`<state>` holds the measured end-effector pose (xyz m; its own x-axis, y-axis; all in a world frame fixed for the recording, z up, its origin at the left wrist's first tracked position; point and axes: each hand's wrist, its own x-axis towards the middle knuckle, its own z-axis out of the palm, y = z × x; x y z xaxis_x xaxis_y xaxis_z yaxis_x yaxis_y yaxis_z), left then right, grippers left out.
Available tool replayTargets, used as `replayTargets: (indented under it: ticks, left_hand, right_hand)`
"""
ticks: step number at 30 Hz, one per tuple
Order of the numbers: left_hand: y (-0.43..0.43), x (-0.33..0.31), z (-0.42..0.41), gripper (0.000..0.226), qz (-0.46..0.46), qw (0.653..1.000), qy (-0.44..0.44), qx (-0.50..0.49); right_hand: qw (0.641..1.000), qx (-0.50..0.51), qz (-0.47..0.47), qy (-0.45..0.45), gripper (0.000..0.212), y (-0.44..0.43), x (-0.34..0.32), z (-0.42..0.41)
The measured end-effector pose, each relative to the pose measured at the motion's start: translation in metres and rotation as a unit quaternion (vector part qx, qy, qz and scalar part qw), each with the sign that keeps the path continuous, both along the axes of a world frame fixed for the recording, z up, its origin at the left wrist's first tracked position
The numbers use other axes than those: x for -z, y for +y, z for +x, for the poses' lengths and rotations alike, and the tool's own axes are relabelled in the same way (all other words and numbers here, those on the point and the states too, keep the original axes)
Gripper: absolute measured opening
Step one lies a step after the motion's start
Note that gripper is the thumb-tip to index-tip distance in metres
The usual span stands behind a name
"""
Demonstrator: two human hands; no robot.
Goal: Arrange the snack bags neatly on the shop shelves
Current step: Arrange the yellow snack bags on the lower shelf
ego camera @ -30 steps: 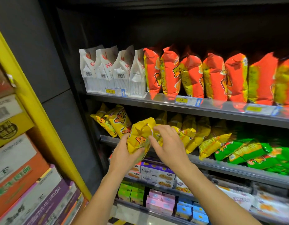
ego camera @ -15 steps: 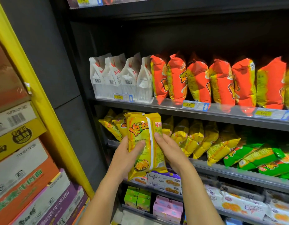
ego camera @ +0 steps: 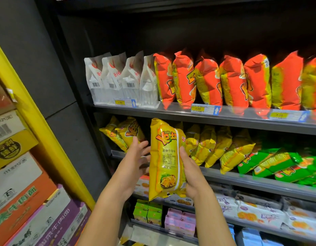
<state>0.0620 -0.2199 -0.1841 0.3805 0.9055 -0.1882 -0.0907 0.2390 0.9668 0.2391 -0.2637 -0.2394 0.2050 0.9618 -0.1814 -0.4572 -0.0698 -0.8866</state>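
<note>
The right hand (ego camera: 191,174) grips the yellow bag (ego camera: 164,157) by its right edge with the thumb on the front. It holds the bag upright in front of the middle shelf (ego camera: 242,178), where matching snack bags (ego camera: 210,146) lean. The left hand (ego camera: 134,162) is spread loosely at the bag's left edge, holding nothing.

Rightmost orange bag (ego camera: 314,86) cut by edge, blurred.

The left hand (ego camera: 135,163) and right hand (ego camera: 191,176) are bare, like both forearms (ego camera: 109,208).
</note>
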Motion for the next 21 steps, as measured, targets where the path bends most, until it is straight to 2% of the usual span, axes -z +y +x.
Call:
replayTargets:
  ticks: [3, 6, 8, 11, 12, 13, 15, 16, 18, 20, 21]
  left_hand:
    - [0.002, -0.006, 0.006, 0.086, -0.045, 0.998, -0.045, -0.01]
    - [0.001, -0.011, 0.013, 0.083, -0.053, 0.998, -0.023, -0.004]
    - [-0.002, -0.012, 0.02, 0.087, -0.054, 0.998, -0.009, 0.019]
    - [-0.006, -0.011, 0.03, 0.072, -0.047, 0.998, 0.005, 0.039]
    - [-0.007, -0.011, 0.033, 0.073, -0.051, 0.997, 0.017, 0.048]
    - [-0.006, -0.006, 0.035, 0.086, -0.046, 0.997, 0.037, 0.043]
    - [-0.001, 0.001, 0.039, 0.109, -0.011, 0.994, 0.104, 0.003]
    - [0.0, 0.003, 0.039, 0.114, 0.003, 0.991, 0.131, -0.024]
    - [0.004, 0.007, 0.036, 0.12, -0.009, 0.988, 0.149, -0.048]
    - [0.005, 0.008, 0.031, 0.11, -0.038, 0.991, 0.116, -0.049]
    - [0.003, 0.006, 0.029, 0.09, -0.047, 0.994, 0.088, -0.046]
  right_hand:
    - [1.0, 0.012, -0.009, 0.016, 0.051, -0.005, 0.002, 0.007]
    - [1.0, 0.02, -0.015, -0.001, 0.049, -0.008, -0.001, 0.012]
    - [0.999, 0.023, -0.007, -0.026, 0.053, -0.008, -0.004, 0.014]
    - [0.995, 0.013, 0.004, -0.102, 0.055, -0.006, -0.005, 0.011]
    - [0.992, 0.008, 0.004, -0.127, 0.054, -0.006, -0.007, 0.009]
    - [0.989, 0.002, 0.004, -0.147, 0.056, -0.004, -0.009, 0.007]
    - [0.985, -0.011, -0.015, -0.172, 0.072, -0.002, -0.013, 0.004]
    - [0.985, -0.023, -0.024, -0.171, 0.079, -0.001, -0.014, 0.004]
    - [0.989, -0.043, -0.038, -0.135, 0.074, 0.0, -0.019, 0.006]
    - [0.993, -0.034, -0.052, -0.104, 0.068, -0.001, -0.025, 0.009]
    - [0.993, -0.024, -0.057, -0.097, 0.071, -0.001, -0.025, 0.013]
